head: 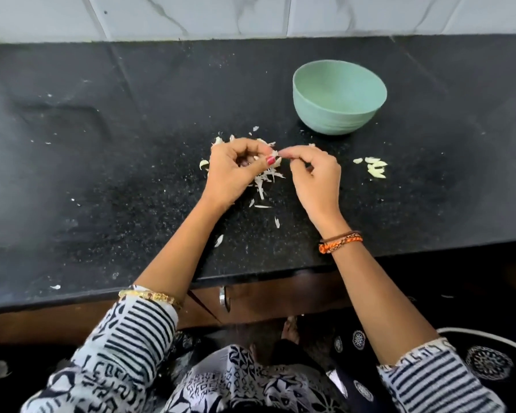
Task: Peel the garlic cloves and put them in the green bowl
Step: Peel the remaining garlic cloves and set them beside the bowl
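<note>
Right now I see the left hand [236, 171] curled around a garlic clove [273, 162], fingers folded in and the thumb with a red-painted nail pressing at its end, so that most of the clove is hidden and only a pale bit of it shows between the two hands. My view of the right hand [316, 177] shows its thumb and forefinger pinched together on a thin strip of skin at that same pale end, with the remaining fingers loosely bent above the counter. Both hands hover just over a heap of papery peelings [265, 178] scattered on the black speckled counter [102, 174], and more flakes trail back toward the counter's front edge. A curved pale piece [203, 165] lies just to the left of the left hand; I cannot tell whether it is clove or skin. To the right, well apart from the hands, a small cluster of peeled cloves [375, 169] sits on the counter, not in the bowl. Beyond and to the right of the hands stands the green bowl [338, 114], upright, near the white tiled wall [251, 16]; what I can see of its inside holds nothing. An orange thread band [340, 242] circles the right wrist, and a gold bangle [149, 296] sits on the left forearm by the patterned sleeve [125, 338].
</note>
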### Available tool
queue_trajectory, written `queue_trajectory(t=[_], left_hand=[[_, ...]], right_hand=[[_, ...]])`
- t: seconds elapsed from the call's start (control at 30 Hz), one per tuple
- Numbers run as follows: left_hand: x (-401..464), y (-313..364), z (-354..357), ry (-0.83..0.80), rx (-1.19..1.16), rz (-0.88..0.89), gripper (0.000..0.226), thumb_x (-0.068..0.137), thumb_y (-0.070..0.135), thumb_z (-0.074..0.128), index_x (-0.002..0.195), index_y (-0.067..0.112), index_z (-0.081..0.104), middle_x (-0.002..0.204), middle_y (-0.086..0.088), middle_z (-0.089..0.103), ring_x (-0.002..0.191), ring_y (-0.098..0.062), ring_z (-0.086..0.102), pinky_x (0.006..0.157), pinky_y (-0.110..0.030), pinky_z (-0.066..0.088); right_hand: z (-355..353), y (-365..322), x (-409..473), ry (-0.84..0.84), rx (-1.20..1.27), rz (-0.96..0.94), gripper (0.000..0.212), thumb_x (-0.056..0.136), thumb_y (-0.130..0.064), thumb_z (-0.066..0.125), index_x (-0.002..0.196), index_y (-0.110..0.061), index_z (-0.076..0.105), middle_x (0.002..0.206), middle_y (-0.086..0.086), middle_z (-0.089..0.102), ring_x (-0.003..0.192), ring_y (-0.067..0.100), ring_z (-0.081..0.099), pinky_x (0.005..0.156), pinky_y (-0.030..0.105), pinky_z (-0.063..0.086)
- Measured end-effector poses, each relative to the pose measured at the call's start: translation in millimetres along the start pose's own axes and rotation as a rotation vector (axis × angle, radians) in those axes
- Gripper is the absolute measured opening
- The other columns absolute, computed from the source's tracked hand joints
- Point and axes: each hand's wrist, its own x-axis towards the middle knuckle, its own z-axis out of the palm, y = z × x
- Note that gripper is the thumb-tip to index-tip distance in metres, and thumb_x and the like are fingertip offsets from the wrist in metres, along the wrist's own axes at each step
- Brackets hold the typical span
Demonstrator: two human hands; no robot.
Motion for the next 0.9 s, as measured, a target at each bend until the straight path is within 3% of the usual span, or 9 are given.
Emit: queue_trajectory(t=[0.1,0.2,0.3,0.43,0.5,0.67,0.8,0.9], left_hand=[[0.8,-0.2,-0.1,0.012,-0.028,0.005,0.009,0.069,0.014,0.072,0.075,0.020,0.070,0.069,0.013,0.067,0.068,-0.023,0.050,0.063,-0.024,0.044],[2.5,0.4,-2.0,0.025,-0.010,0.024,0.014,0.069,0.014,0.074,0.074,0.026,0.072,0.071,0.013,0.069,0.068,-0.019,0.055,0.064,-0.025,0.046],[2.8,-1.0,-1.2,0.009,0.072,0.059,0.012,0.072,0.012,0.072,0.082,0.017,0.072,0.072,0.017,0.069,0.067,-0.005,0.059,0.064,-0.018,0.046],[1.9,-3.8,-2.6,0.007,0.148,0.108,0.016,0.073,0.017,0.069,0.088,0.022,0.071,0.076,0.022,0.068,0.078,-0.009,0.064,0.075,-0.027,0.052],[2.4,-3.8,-2.5,0.012,0.149,0.103,0.013,0.073,0.016,0.069,0.084,0.021,0.073,0.075,0.022,0.068,0.077,-0.005,0.064,0.073,-0.022,0.050],[2.2,-1.3,0.2,0.079,0.115,0.036,0.026,0.073,-0.003,0.072,0.089,0.017,0.067,0.067,0.021,0.066,0.064,0.005,0.059,0.067,-0.011,0.046],[3.5,0.2,1.4,0.097,0.104,0.019,0.030,0.072,-0.010,0.070,0.069,0.019,0.063,0.063,0.021,0.064,0.058,0.005,0.053,0.063,-0.010,0.044],[3.3,-1.4,4.3,0.087,0.033,0.019,0.041,0.071,-0.017,0.065,0.055,0.018,0.048,0.061,0.015,0.064,0.062,0.002,0.056,0.065,-0.014,0.047]], right_hand=[[-1.4,-1.6,-1.1,-0.063,0.028,0.000,0.020,0.083,-0.011,0.056,0.094,-0.015,0.072,0.092,-0.007,0.069,0.081,0.005,0.059,0.066,0.013,0.040],[-1.4,-3.8,-0.9,-0.069,0.087,0.007,0.015,0.087,-0.012,0.059,0.092,-0.018,0.071,0.089,-0.010,0.068,0.073,0.002,0.058,0.057,0.012,0.036],[-2.6,-6.7,0.2,-0.055,0.186,0.040,0.017,0.087,-0.009,0.059,0.087,-0.022,0.069,0.086,-0.010,0.068,0.071,0.002,0.059,0.058,0.021,0.046],[-3.8,-7.7,3.0,-0.106,0.259,0.097,0.021,0.084,-0.003,0.063,0.080,-0.023,0.068,0.080,-0.012,0.067,0.078,0.004,0.062,0.075,0.022,0.051],[-3.9,-9.1,3.6,-0.125,0.268,0.114,0.020,0.083,-0.003,0.063,0.077,-0.022,0.067,0.078,-0.011,0.066,0.076,0.004,0.061,0.073,0.024,0.050],[-3.5,-8.6,1.7,-0.150,0.269,0.092,0.019,0.085,-0.005,0.061,0.078,-0.022,0.064,0.081,-0.004,0.066,0.079,0.022,0.061,0.071,0.045,0.050],[-0.6,-8.1,4.1,-0.151,0.282,0.080,0.024,0.087,-0.004,0.057,0.078,-0.026,0.060,0.082,-0.005,0.064,0.080,0.024,0.061,0.072,0.038,0.050],[-0.1,-8.6,5.7,-0.170,0.332,0.081,0.023,0.087,-0.003,0.054,0.077,-0.023,0.059,0.077,-0.010,0.059,0.069,0.020,0.049,0.061,0.026,0.040]])
